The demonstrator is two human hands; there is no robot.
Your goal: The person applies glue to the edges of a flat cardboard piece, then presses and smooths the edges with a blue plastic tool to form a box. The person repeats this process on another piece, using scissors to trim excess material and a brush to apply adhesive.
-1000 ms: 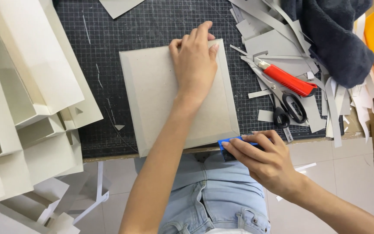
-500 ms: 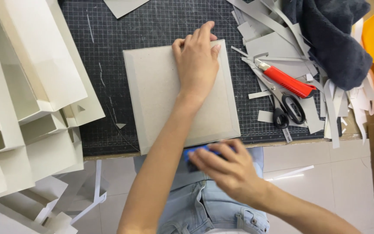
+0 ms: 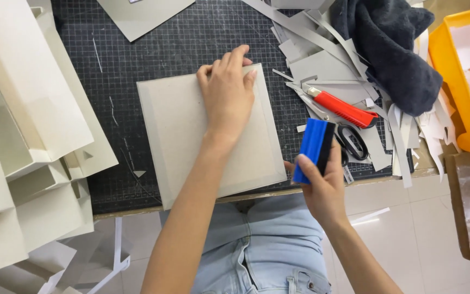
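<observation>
Raised now, right hand (image 3: 322, 188) grips one blue squeegee (image 3: 314, 149); left hand (image 3: 228, 95) flat, open on one board (image 3: 180, 136).

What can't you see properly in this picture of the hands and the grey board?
- Grey board, head view: the left hand and forearm cover part of its top surface.
- Blue scraper: the right hand hides its lower end.
- Scissors: blades lie under the paper scraps and the red knife.
- Yellow bin: cut off by the right edge; contents blurred.
- White folded boxes: cut off at the left edge.
</observation>
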